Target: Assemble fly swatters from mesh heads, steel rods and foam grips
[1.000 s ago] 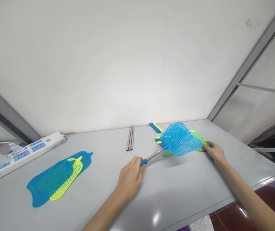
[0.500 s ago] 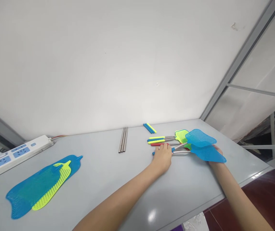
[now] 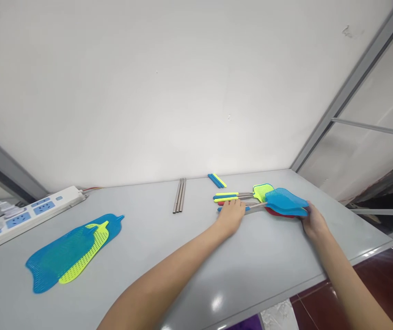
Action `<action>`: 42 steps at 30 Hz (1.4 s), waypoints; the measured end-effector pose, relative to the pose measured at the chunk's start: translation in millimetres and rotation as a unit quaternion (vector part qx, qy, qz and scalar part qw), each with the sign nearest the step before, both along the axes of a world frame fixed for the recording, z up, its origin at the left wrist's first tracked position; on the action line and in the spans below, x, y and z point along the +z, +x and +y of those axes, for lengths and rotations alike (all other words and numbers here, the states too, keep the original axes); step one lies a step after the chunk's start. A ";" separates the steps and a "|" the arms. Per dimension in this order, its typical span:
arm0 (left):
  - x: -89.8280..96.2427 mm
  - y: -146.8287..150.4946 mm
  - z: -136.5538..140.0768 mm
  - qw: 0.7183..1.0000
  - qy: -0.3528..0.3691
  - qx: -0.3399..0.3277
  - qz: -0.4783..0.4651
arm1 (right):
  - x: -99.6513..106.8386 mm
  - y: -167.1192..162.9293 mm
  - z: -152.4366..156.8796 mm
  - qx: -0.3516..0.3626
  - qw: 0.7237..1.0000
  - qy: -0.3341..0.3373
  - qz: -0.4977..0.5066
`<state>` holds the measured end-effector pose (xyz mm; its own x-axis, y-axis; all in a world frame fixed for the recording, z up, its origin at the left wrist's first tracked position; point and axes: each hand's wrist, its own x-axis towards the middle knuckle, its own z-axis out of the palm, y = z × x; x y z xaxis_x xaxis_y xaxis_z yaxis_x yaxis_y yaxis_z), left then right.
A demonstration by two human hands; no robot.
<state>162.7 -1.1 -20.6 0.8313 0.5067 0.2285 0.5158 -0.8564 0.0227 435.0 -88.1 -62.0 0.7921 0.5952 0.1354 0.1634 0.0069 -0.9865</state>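
Observation:
On the right of the table, my left hand (image 3: 231,216) is closed over the blue and red handles of several fly swatters. My right hand (image 3: 315,222) grips the far end of the stacked blue fly swatter heads (image 3: 284,201), thumb and fingers around their edge. A red head (image 3: 279,212) shows partly beneath the blue ones. Just behind lie more fly swatters, with yellow-green and blue handles (image 3: 226,197) and a yellow-green head (image 3: 262,191). How many handles are under my left hand is hidden.
Metal rods (image 3: 179,196) and loose blue and yellow-green grips (image 3: 217,180) lie near the wall. Loose blue heads (image 3: 45,263) and a yellow-green head (image 3: 86,256) overlap on the left. Beyond them is a power strip (image 3: 41,208) with plugs. The table edge (image 3: 357,259) runs at the right.
The two blue heads, spread apart before, now lie nearly one on the other. My right hand has come out from under them to their end. The view has shifted slightly.

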 end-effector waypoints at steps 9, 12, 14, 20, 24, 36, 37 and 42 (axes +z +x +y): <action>10.4 -11.4 43.5 0.999 -0.003 0.034 -0.003 | 4.7 -28.8 6.1 0.013 0.997 -0.070 0.007; 10.1 -9.0 44.2 0.999 -0.010 0.042 -0.001 | 0.3 -27.4 6.8 0.004 0.997 -0.075 0.007; 10.1 -6.5 41.4 0.999 -0.011 0.052 -0.003 | -1.9 -25.9 4.8 -0.008 0.998 -0.058 0.006; 3.7 -2.7 28.5 0.997 0.001 0.077 -0.024 | 2.6 -29.8 0.6 0.034 0.993 -0.092 -0.068; -2.9 -1.8 21.8 0.995 0.011 0.093 -0.043 | 7.8 -33.2 1.6 0.047 0.986 -0.134 -0.083; -5.5 -32.2 5.8 0.989 0.011 0.122 -0.083 | -7.5 -16.2 3.3 0.024 0.983 -0.155 -0.094; -7.3 -38.5 5.5 0.988 0.006 0.128 -0.085 | -7.7 -16.0 3.4 0.034 0.980 -0.163 -0.111; -11.0 -80.9 1.4 0.980 -0.024 0.170 -0.099 | 0.9 -26.8 -0.7 0.015 0.971 -0.190 -0.147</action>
<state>81.8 0.3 -31.6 0.5544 0.7613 0.3363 0.7528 -0.6310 0.1875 408.2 -88.8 -61.1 0.7343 0.6683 0.1187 0.4428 -0.3392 -0.8300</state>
